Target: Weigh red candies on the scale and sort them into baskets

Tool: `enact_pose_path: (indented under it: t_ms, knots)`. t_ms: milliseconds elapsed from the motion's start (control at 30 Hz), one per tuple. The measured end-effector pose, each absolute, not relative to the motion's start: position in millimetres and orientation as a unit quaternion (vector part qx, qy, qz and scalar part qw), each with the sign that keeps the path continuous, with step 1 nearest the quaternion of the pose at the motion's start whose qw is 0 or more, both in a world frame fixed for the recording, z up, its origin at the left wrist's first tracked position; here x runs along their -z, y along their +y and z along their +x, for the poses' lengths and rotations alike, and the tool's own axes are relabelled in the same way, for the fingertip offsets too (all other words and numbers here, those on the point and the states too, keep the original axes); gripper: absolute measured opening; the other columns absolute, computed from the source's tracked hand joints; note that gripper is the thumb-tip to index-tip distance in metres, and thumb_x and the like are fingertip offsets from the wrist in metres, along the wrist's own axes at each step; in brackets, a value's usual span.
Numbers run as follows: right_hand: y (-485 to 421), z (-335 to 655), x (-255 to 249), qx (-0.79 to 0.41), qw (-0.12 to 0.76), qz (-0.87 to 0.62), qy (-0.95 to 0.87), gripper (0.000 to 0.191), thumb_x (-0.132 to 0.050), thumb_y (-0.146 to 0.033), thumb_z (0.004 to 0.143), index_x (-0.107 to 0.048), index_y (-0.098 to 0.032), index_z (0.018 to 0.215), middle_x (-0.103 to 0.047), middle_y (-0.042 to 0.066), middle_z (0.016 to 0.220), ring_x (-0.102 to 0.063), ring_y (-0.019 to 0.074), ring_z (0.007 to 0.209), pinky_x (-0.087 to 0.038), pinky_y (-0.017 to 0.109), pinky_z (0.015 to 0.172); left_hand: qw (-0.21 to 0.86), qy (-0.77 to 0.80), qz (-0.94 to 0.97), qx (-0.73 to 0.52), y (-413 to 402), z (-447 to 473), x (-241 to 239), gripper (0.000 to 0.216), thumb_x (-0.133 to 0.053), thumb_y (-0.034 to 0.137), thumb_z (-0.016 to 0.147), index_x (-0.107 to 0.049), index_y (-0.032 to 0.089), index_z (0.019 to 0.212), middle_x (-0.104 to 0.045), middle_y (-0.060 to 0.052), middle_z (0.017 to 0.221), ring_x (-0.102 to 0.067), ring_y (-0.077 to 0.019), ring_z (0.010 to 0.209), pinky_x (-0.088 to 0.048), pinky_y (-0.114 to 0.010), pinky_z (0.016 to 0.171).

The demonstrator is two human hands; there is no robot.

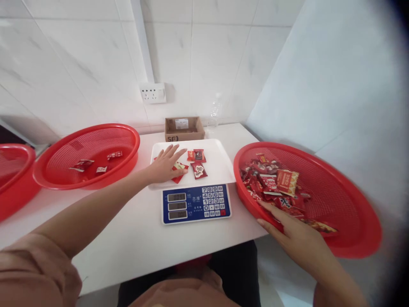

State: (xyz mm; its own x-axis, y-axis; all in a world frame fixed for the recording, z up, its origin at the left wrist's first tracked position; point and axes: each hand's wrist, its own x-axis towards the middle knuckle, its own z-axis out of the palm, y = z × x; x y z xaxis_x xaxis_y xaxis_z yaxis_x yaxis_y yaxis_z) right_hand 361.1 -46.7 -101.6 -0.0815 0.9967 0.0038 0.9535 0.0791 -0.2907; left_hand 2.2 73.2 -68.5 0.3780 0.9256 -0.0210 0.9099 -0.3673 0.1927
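Note:
My left hand [168,164] lies spread over the white weighing tray [220,164] of a digital scale, above a red and green snack packet [182,166] that it partly covers. Whether the palm presses on that packet I cannot tell. Beside the fingertips on the tray are a dark red packet [199,170] with white lettering and some smaller red packets [198,155]. My right hand [290,234] grips the near left rim of a red mesh basket [322,187], thumb outside and fingers inside. Mixed snack packets [281,187] fill the basket's left part, next to those fingers.
The scale's blue keypad panel [196,204] faces me. Another red basket [92,132] on the left holds several small packets [114,155]; a third basket [15,187] is cut off by the frame. Behind the scale stand a cardboard box [184,135] and a clear bottle [215,111] against the wall.

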Motion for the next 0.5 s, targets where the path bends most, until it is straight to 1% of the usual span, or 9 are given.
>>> enact_pose_path:
  t_ms: [67,233,367,433,500]
  knots:
    - [-47.3,360.5,101.2,-0.105,0.095,-0.676,-0.723,0.054,-0.039,-0.056,0.084,-0.054,-0.026,0.127,-0.06,0.005,0.125,-0.058,0.0282,0.112,-0.052,0.04,0.083,0.092,0.547,0.831,-0.046,83.2,12.8,70.1,0.079,-0.031,0.068,0.082,-0.013,0.025,0.147,-0.004,-0.011,0.155,0.002,-0.0294,0.141,-0.009,-0.053,0.112]
    - [-48.2,360.5,101.1,-0.093,0.092,-0.676,-0.725,0.053,-0.039,-0.055,0.085,-0.054,-0.027,0.128,-0.06,0.003,0.125,-0.058,0.0277,0.111,-0.053,0.039,0.081,0.089,0.494,0.864,-0.041,102.2,40.0,70.9,0.08,-0.027,0.073,0.079,-0.023,0.027,0.144,-0.014,-0.012,0.154,-0.004,-0.0304,0.141,-0.007,-0.054,0.111]
    - [-47.9,360.1,100.2,-0.087,0.088,-0.675,-0.727,0.053,-0.038,-0.054,0.085,-0.053,-0.026,0.128,-0.061,0.003,0.124,-0.059,0.0276,0.11,-0.053,0.039,0.079,0.077,0.484,0.871,-0.039,109.6,55.5,65.8,0.082,-0.027,0.076,0.076,-0.024,0.029,0.144,-0.015,-0.009,0.154,-0.004,-0.0318,0.141,-0.004,-0.058,0.109]
    - [-47.4,359.2,99.3,-0.081,0.083,-0.679,-0.725,0.054,-0.037,-0.054,0.085,-0.053,-0.026,0.128,-0.061,0.003,0.124,-0.059,0.0275,0.109,-0.053,0.039,0.078,0.084,0.467,0.88,-0.015,112.2,61.0,64.6,0.084,-0.029,0.077,0.074,-0.025,0.029,0.144,-0.016,-0.009,0.154,-0.006,-0.0316,0.141,-0.004,-0.058,0.109]
    - [-47.4,358.3,98.6,-0.075,0.08,-0.684,-0.721,0.054,-0.037,-0.055,0.085,-0.053,-0.026,0.128,-0.061,0.004,0.123,-0.061,0.0275,0.107,-0.053,0.038,0.076,0.091,0.447,0.89,0.017,114.5,64.7,65.8,0.084,-0.032,0.077,0.073,-0.03,0.028,0.142,-0.019,-0.01,0.153,-0.011,-0.0313,0.14,-0.008,-0.057,0.109]
